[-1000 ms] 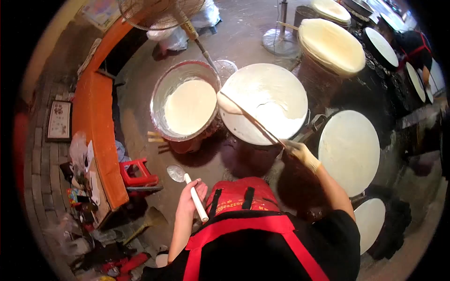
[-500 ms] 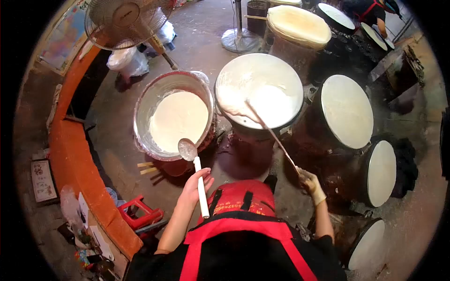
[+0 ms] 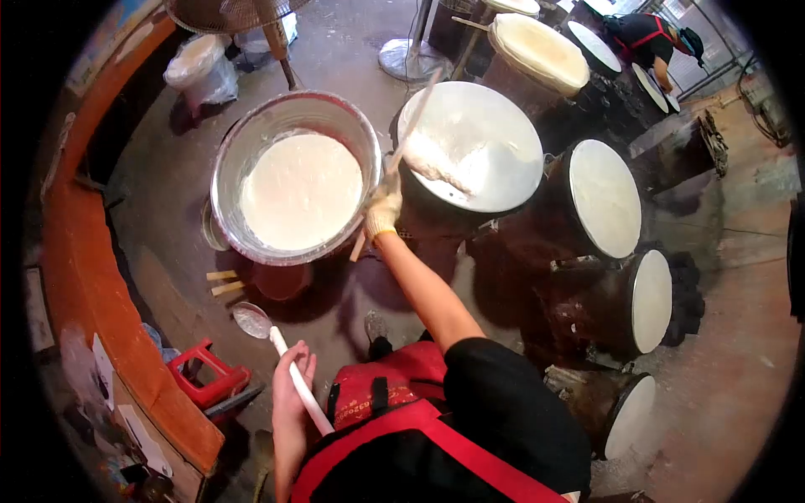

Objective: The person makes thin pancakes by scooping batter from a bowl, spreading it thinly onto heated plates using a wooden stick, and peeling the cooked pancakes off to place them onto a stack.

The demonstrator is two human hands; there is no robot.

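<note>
My left hand (image 3: 291, 381) holds a ladle by its white handle (image 3: 302, 394); the metal bowl (image 3: 251, 320) hangs left of the handle, below the pot. My right hand (image 3: 383, 210), in a pale glove, grips a long wooden stick (image 3: 418, 121) between the pot and the griddle. The stick stands at a slant, its upper end over the griddle's left edge. Thick white batter fills much of the large metal pot (image 3: 225, 180). On the round griddle (image 3: 511, 134), a lump of wet batter (image 3: 432, 161) lies at the left and lower middle.
More round griddles (image 3: 605, 197) with pale sheets curve down the right side. A stack of thin flat sheets (image 3: 541, 50) sits at the back. A fan (image 3: 226, 12), a red stool (image 3: 205, 373) and an orange ledge (image 3: 92, 293) are on the left. Another person (image 3: 646, 38) bends at the far right.
My right hand has swung left with the stick, from the griddle's lower right to beside the pot. My left hand and the ladle have moved down and left. The griddle's batter is now more gathered.
</note>
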